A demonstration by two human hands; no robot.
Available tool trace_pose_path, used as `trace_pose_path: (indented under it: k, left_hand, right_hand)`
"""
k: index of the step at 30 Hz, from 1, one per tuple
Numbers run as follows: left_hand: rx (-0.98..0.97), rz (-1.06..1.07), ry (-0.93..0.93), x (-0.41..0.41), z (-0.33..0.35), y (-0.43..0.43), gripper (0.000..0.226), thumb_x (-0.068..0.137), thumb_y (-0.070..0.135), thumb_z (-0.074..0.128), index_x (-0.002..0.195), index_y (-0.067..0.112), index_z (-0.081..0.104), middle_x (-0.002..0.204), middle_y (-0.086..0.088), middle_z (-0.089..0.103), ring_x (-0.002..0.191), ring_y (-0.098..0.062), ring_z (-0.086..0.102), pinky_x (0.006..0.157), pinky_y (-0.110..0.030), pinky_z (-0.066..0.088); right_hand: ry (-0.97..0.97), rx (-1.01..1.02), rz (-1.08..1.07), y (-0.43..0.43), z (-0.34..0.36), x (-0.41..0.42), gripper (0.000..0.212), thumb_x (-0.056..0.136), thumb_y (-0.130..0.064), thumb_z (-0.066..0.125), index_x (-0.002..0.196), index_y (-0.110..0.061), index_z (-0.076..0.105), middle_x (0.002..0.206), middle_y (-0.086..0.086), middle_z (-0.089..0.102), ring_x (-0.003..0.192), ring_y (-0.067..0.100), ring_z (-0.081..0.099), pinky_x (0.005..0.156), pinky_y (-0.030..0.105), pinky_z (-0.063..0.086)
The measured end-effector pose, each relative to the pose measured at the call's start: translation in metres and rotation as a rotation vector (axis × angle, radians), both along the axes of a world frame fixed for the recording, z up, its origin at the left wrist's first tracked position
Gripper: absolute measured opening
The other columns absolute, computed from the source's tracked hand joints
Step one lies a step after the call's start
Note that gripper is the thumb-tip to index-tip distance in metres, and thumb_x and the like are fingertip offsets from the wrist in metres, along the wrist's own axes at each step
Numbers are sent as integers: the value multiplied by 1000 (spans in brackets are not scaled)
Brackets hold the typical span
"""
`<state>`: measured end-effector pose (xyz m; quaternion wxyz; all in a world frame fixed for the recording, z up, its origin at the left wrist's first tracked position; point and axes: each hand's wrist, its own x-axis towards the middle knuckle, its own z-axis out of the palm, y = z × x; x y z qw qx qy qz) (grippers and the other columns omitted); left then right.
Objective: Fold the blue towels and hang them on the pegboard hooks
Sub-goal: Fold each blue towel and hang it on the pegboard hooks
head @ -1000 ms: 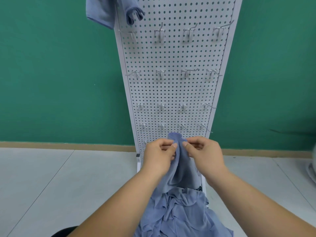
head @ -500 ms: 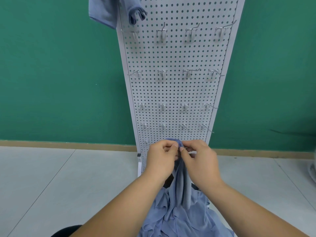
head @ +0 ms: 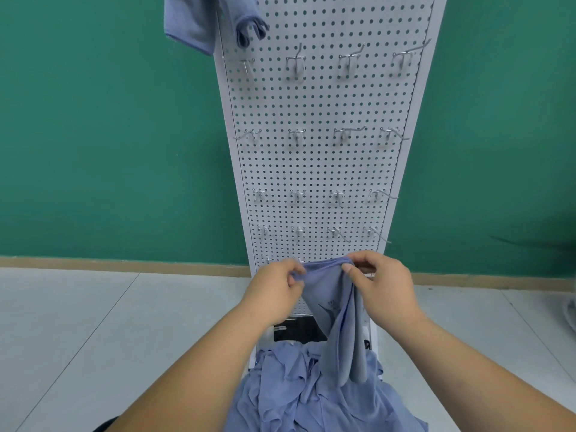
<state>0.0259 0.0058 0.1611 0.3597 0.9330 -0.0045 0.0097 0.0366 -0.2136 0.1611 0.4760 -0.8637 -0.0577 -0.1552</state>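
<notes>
A blue towel (head: 330,300) hangs between my hands in front of the foot of the white pegboard (head: 314,163). My left hand (head: 274,291) pinches its top edge on the left, and my right hand (head: 381,285) pinches the same edge on the right. The towel's lower part trails down into a heap of blue towels (head: 311,388) at the bottom of the view. Two folded blue towels (head: 199,20) hang at the pegboard's top left corner. Rows of metal hooks (head: 296,137) stick out of the board, bare.
The pegboard stands against a green wall (head: 109,135) on a pale tiled floor (head: 93,322). A dark box (head: 296,330) sits at the board's base behind the towel heap. A pale object shows at the right edge (head: 572,316).
My hands have drawn apart along the towel's top edge, spreading it wider. A second ago they pinched it close together in a bunch.
</notes>
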Motion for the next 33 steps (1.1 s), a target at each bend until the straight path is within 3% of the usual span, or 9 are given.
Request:
trace_pose_path:
  k: [4,7,10,15,21,24,27,29,33]
  left_hand:
    - [225,-71,70,1,-5,9,11,101,36,63,105,28,69,90,6,65,84,-20,62,76,-31,53]
    - [320,-24,-180,1,4,10,12,102,38,61,104,31,70,102,9,62,90,-17,61,82,-37,56]
    - [269,-25,-330,0,16,8,10,100,37,66,105,32,73,101,15,63,91,-11,60,82,-33,52]
    - [120,-5,-238,-4,22,12,4,92,36,78,94,37,75,85,20,70,72,0,60,72,-27,52]
    - [113,33,-248,-5,26,17,22,88,34,83,98,37,63,89,19,65,74,-1,58,71,-31,50]
    - [193,34,-245,-5,28,17,24,93,33,78,113,41,67,95,16,67,83,-10,62,76,-33,53]
    - [351,92,-235,-4,25,15,9,94,27,71,99,33,67,97,12,69,94,-19,65,79,-38,55]
    - [393,75,-224,-4,21,12,13,92,22,64,102,29,62,106,9,64,103,-21,60,84,-39,53]
    - [104,-208,-149,-11,24,-1,42,93,45,71,132,36,57,121,20,62,114,-6,57,101,-31,48]
  right_hand:
    - [-4,-64,-16,-11,5,4,5,98,-24,73,98,-29,76,91,-21,74,85,-7,66,71,3,44]
    - [45,-186,-37,-21,2,9,6,101,-25,69,101,-25,74,89,-17,73,85,5,67,72,19,46]
    - [95,-296,-43,-29,-4,13,9,103,-26,65,105,-24,73,85,-12,72,80,14,68,70,27,46]
    - [69,-377,-27,-31,-2,13,6,103,-29,64,105,-28,70,85,-14,70,80,13,67,72,33,54]
    - [6,-471,9,-33,10,7,13,101,-29,67,111,-24,73,100,-10,71,96,16,63,80,34,53]
    - [-2,-438,35,-31,11,4,11,99,-28,68,109,-24,73,99,-14,72,91,10,65,82,32,54]
    - [28,-294,103,-25,12,1,5,99,-25,68,99,-30,67,91,-18,71,88,-3,66,82,27,54]
    - [79,-191,158,-18,12,-3,9,100,-24,67,97,-31,63,88,-14,73,84,0,68,80,28,55]
    - [94,-63,278,-1,11,-12,10,101,-21,65,99,-30,63,88,-9,75,84,12,71,86,43,59]
